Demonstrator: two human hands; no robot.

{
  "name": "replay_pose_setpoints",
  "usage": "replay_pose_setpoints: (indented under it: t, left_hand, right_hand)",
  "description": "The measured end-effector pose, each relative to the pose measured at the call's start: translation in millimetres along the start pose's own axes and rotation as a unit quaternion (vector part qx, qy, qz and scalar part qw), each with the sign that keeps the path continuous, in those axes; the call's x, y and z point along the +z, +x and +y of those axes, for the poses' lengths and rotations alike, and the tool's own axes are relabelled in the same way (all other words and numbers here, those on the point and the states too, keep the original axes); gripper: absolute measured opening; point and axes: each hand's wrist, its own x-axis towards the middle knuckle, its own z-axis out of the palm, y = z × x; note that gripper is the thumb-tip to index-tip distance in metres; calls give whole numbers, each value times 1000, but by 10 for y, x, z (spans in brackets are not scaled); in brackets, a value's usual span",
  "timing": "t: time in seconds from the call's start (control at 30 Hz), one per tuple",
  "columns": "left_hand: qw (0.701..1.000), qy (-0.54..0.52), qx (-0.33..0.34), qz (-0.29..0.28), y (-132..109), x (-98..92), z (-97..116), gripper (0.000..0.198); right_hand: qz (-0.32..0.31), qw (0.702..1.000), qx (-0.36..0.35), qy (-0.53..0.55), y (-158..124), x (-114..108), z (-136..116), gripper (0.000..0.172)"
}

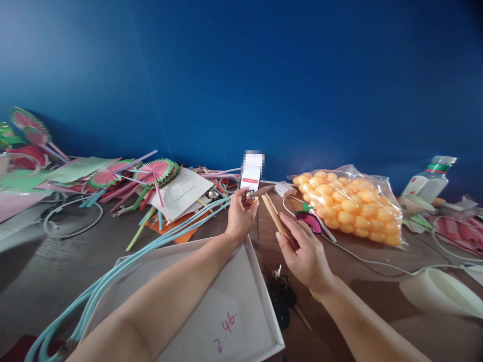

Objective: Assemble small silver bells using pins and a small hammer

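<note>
My left hand is closed on a small shiny silver piece, with a bit of orange at its lower edge. A dark, pointed flat piece juts right from beside these fingers; whether it joins the silver piece I cannot tell. In my right hand is a light-brown, flat wooden-looking stick, tilted with its free end up and left. The two hands are apart. Just behind them a phone stands upright with a lit screen.
Below my left arm lies a white box lid marked "2.46.". Light-blue cords cross it. Paper fans and sheets lie left. Right are a bag of orange balls, a clear bottle, a white roll and a cable.
</note>
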Motion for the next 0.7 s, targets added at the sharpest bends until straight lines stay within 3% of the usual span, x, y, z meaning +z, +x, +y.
replay_pose_setpoints:
  t: [0.17, 0.27, 0.4, 0.47, 0.7]
  left_hand:
    - [999, 1, -43, 15, 17, -4, 76, 41]
    - [993, 4, -101, 64, 59, -22, 117, 39]
    - [983, -4, -132, 124, 122, -61, 69, 39]
    - [983, 1, -132, 129, 136, -76, 32, 40]
    - [990, 22, -104, 95, 91, -66, 64, 40]
  right_hand:
    - [-1, 999, 24, 32, 9, -5, -3, 45]
    - [-31, 987, 129, 94, 9, -3, -13, 44]
    - [-113, 931, 274, 214, 4, 54, 29, 46]
    - [-131, 922, 287, 223, 0, 102, 79, 42]
    - [-158, 949, 247, 111, -73, 253, 253, 34]
